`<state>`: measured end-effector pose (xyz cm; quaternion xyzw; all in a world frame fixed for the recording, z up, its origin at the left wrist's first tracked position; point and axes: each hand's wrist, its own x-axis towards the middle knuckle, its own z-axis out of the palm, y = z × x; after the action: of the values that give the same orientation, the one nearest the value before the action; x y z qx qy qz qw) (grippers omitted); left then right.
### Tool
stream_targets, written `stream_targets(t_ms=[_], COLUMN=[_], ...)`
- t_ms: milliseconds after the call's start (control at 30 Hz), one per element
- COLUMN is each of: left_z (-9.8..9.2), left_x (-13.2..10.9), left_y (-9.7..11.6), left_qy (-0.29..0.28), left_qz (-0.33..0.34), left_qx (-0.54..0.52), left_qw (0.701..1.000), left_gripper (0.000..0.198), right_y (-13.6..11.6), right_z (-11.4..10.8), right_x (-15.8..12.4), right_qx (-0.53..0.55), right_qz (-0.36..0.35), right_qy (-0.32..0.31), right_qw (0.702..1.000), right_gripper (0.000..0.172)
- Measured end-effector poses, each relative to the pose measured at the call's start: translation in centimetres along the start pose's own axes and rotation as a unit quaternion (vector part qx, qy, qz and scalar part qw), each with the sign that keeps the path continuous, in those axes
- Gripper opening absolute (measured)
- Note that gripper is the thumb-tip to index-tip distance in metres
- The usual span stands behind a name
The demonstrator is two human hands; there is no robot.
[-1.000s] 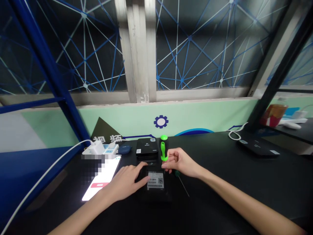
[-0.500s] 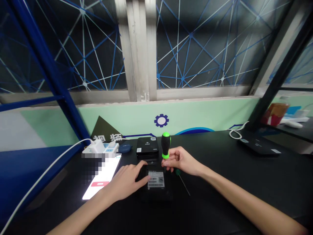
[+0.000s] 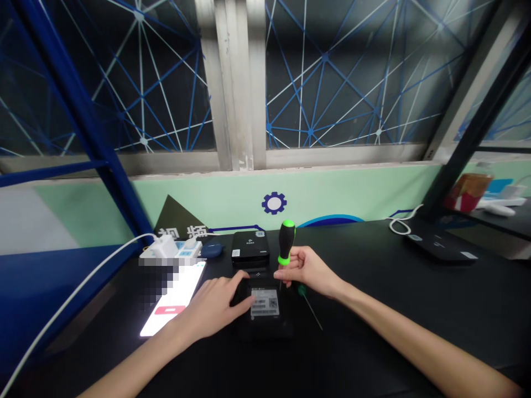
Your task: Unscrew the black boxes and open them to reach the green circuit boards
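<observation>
A black device (image 3: 265,326) with a white label (image 3: 265,303) lies on the black table. My left hand (image 3: 218,301) rests on its left side, thumb and fingers spread apart. In my right hand (image 3: 301,268), the fingers are closed round the lower part of a black and green screwdriver (image 3: 287,242). It stands nearly upright, handle leaning slightly right, with its tip at the device's upper right corner. Whether the tip touches the device cannot be made out. A second screwdriver (image 3: 313,311) with a green handle lies just right of the device.
Behind the device sits a black box (image 3: 250,247). On the left are a lit phone (image 3: 178,301), a white power strip (image 3: 186,250) with a cable, and a dark blue object (image 3: 212,250). Another flat black device (image 3: 442,247) and a white cable (image 3: 400,225) lie at the right.
The top of the screwdriver has tilted a little to the right, and my right hand's fingers have shifted slightly round it. My left hand has stayed in place.
</observation>
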<state>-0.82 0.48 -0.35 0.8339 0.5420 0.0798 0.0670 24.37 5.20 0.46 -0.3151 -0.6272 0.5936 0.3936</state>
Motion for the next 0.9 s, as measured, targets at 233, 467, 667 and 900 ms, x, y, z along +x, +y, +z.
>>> stream_targets(t_ms=[233,467,667,900], left_z=[0.4,0.2,0.0,0.2], left_x=[0.2,0.2,0.2,0.2], left_y=[-0.4,-0.3,-0.1,-0.1], left_qy=[0.009,0.002,-0.002,0.003], left_qz=[0.0,-0.002,-0.001,-0.001], left_qx=[0.004,0.002,-0.001,0.001], left_qw=[1.0,1.0,1.0,1.0], left_gripper=[0.053,0.051,0.049,0.051], right_y=[0.3,-0.3,-0.2,-0.8], right_z=[0.0,0.2,0.1,0.2], right_x=[0.0,-0.1,-0.1,-0.7], right_qx=[0.011,0.014,0.008,-0.03], right_qz=[0.0,0.001,-0.005,-0.011], right_qy=[0.011,0.001,-0.02,-0.077], right_qw=[1.0,1.0,1.0,0.997], right_gripper=[0.042,0.039,0.035,0.032])
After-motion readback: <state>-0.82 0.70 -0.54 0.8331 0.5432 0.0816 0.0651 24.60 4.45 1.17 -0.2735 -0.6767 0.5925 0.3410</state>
